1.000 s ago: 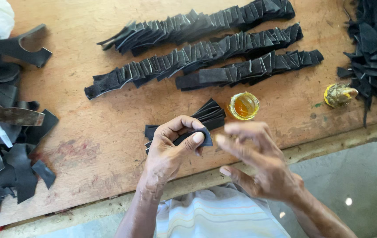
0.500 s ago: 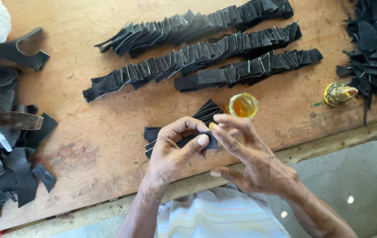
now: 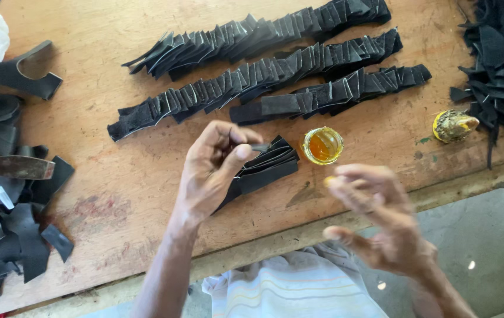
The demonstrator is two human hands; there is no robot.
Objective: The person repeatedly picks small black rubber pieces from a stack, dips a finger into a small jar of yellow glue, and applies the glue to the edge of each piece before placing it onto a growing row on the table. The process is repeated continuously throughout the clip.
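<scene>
Pinching one black strip (image 3: 260, 147) in left hand (image 3: 213, 168), above small fanned stack (image 3: 263, 168) at bench (image 3: 116, 194) centre; right hand (image 3: 381, 224) open, blurred, empty. Three finished rows (image 3: 263, 76) at 12 o'clock; loose pile (image 3: 499, 59) at 2 o'clock remains, glue pot (image 3: 322, 145) adjacent

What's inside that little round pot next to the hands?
The pot holds a glossy amber liquid that fills it near the yellow rim. Its bottom is hidden under the liquid. The right hand, blurred, is just below it, not touching.
</scene>
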